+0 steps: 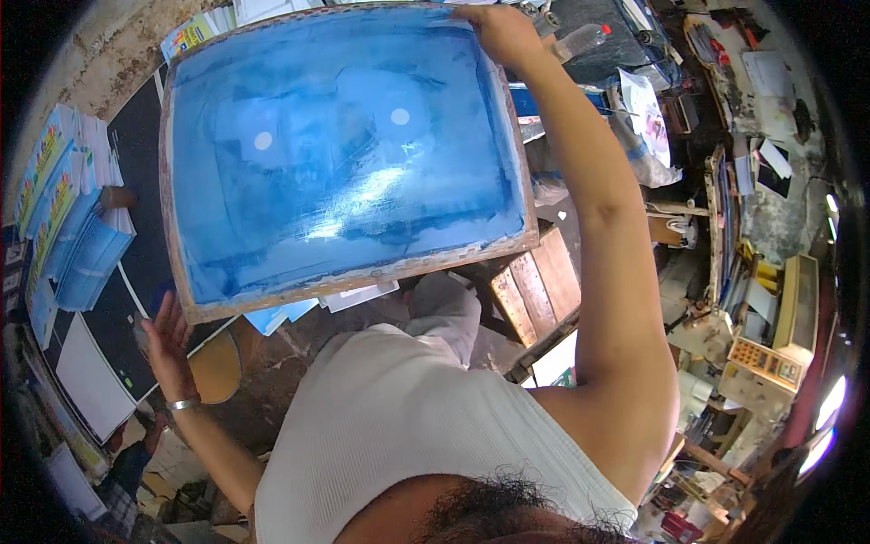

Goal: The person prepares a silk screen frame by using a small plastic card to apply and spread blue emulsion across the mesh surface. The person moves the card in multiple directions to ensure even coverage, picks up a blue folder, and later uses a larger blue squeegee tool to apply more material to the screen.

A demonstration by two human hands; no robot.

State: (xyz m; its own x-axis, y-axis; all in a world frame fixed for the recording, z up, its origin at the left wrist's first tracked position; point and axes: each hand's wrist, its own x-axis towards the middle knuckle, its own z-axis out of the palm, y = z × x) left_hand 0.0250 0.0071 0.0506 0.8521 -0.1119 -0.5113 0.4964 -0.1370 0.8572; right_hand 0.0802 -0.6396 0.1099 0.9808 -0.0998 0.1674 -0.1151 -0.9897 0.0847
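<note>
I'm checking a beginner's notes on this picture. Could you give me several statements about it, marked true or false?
1. The right hand holds the wood-framed blue screen near its far right corner. True.
2. The left hand is clenched into a fist. False: the left hand is open, near the screen's near left corner.
3. A silver-coloured band circles the left wrist. True.
4. The screen's surface shows five pale round spots. False: there are two pale round spots.
5. The clear bottle's cap is green. False: the clear bottle has a red cap.
</note>
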